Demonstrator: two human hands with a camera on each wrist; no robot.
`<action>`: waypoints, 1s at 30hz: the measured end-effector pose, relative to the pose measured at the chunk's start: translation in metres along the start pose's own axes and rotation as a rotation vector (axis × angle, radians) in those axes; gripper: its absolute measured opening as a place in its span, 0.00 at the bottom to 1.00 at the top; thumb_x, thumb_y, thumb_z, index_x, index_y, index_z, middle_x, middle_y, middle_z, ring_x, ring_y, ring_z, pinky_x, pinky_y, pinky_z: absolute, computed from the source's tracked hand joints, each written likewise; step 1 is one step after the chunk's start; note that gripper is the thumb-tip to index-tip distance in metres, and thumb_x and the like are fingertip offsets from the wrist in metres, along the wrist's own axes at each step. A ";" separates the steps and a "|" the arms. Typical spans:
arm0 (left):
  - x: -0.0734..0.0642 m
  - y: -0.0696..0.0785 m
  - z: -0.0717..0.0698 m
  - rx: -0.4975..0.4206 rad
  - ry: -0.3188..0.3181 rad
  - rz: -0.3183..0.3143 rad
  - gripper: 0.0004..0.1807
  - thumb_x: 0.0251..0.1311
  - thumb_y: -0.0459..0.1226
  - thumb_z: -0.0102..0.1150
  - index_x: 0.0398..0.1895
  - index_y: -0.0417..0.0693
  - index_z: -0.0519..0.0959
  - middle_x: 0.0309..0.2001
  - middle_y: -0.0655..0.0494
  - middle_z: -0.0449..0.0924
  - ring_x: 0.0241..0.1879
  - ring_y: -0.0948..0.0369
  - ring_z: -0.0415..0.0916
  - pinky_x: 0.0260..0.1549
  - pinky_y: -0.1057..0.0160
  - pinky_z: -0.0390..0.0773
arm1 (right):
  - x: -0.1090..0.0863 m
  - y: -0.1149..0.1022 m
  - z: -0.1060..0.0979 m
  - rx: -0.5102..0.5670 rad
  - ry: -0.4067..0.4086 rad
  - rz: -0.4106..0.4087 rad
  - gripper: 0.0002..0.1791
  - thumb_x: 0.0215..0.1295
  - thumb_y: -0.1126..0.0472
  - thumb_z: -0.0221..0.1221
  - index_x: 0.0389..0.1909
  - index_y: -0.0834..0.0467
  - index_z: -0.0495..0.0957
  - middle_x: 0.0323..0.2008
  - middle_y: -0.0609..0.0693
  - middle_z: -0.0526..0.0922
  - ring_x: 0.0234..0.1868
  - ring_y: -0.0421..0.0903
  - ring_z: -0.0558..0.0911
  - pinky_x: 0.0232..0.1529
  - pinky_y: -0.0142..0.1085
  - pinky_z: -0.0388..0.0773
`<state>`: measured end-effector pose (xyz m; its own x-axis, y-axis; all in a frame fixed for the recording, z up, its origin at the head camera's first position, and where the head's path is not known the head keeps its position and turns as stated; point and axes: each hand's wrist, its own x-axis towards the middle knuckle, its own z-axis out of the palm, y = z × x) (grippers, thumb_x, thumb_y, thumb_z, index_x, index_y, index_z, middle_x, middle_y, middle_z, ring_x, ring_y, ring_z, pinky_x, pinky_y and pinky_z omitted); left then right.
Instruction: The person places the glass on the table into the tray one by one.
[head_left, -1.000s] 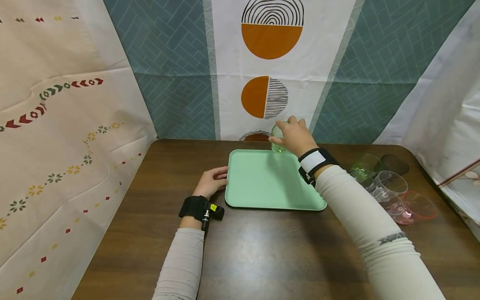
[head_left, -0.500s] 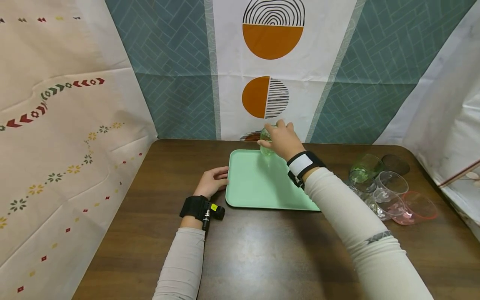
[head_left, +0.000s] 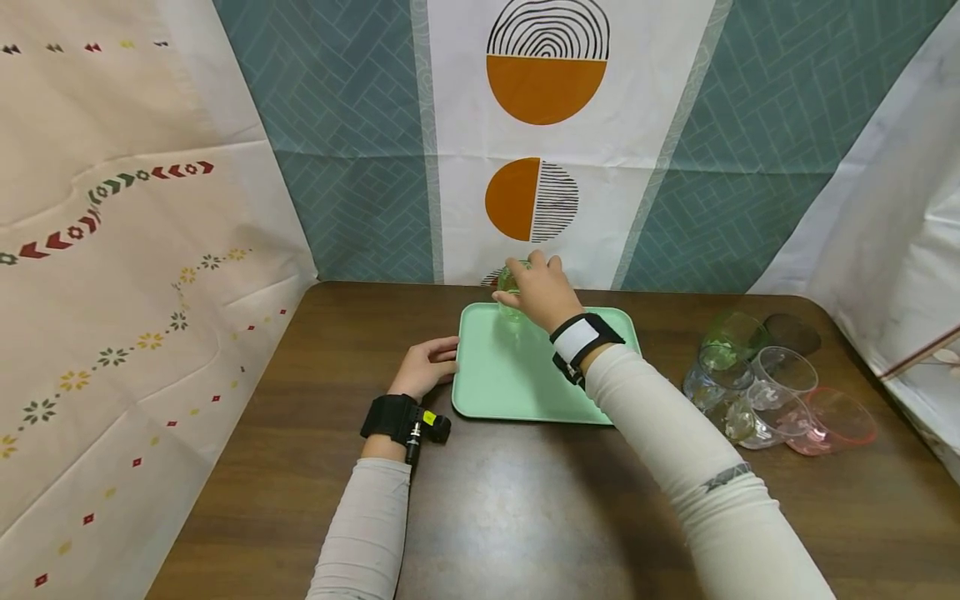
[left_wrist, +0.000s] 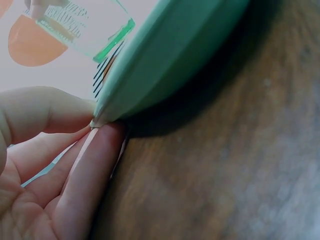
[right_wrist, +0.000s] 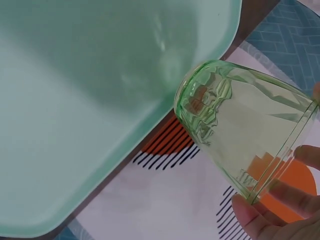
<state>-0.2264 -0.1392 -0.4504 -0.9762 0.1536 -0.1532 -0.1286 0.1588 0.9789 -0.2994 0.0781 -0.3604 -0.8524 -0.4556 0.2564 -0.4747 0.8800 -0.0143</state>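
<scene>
A mint-green tray (head_left: 525, 392) lies on the wooden table in the head view. My left hand (head_left: 420, 367) pinches its left edge; in the left wrist view the thumb (left_wrist: 45, 110) is on top and the fingers are beneath the rim. A pale green drinking glass (right_wrist: 245, 120) is in my right hand (head_left: 546, 296), gripped by its mouth rim with the fingertips spread around it. In the head view it is over the tray's far-left part, partly behind the hand. The right wrist view shows its thick base pointing toward the tray.
At the table's right stand several glasses close together: a green glass (head_left: 733, 332), a dark glass (head_left: 793, 335), a bluish glass (head_left: 718, 377), clear ones and a pink-rimmed glass (head_left: 838, 425). A patterned cloth backdrop (head_left: 360, 192) rises behind the table's far edge.
My right hand has carried the green glass leftward along the far side of the tray and slightly lower. My left hand keeps its place on the tray edge.
</scene>
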 end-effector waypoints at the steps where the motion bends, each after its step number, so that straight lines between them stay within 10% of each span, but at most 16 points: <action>1: 0.000 0.000 0.000 0.003 -0.001 0.003 0.27 0.61 0.26 0.56 0.65 0.36 0.68 0.62 0.36 0.71 0.60 0.47 0.70 0.54 0.46 0.77 | 0.001 -0.001 0.001 0.001 0.001 0.002 0.35 0.64 0.37 0.54 0.63 0.58 0.69 0.54 0.70 0.72 0.46 0.68 0.73 0.48 0.55 0.78; 30: 0.002 0.001 -0.002 0.018 -0.007 -0.021 0.27 0.61 0.26 0.57 0.65 0.36 0.68 0.62 0.37 0.71 0.60 0.48 0.70 0.55 0.48 0.77 | 0.007 -0.039 0.024 0.022 -0.060 -0.018 0.36 0.66 0.36 0.50 0.66 0.56 0.65 0.57 0.68 0.70 0.52 0.67 0.71 0.54 0.52 0.78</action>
<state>-0.2285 -0.1404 -0.4499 -0.9720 0.1571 -0.1745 -0.1456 0.1798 0.9729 -0.2924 0.0374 -0.3808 -0.8552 -0.4787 0.1989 -0.4939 0.8690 -0.0320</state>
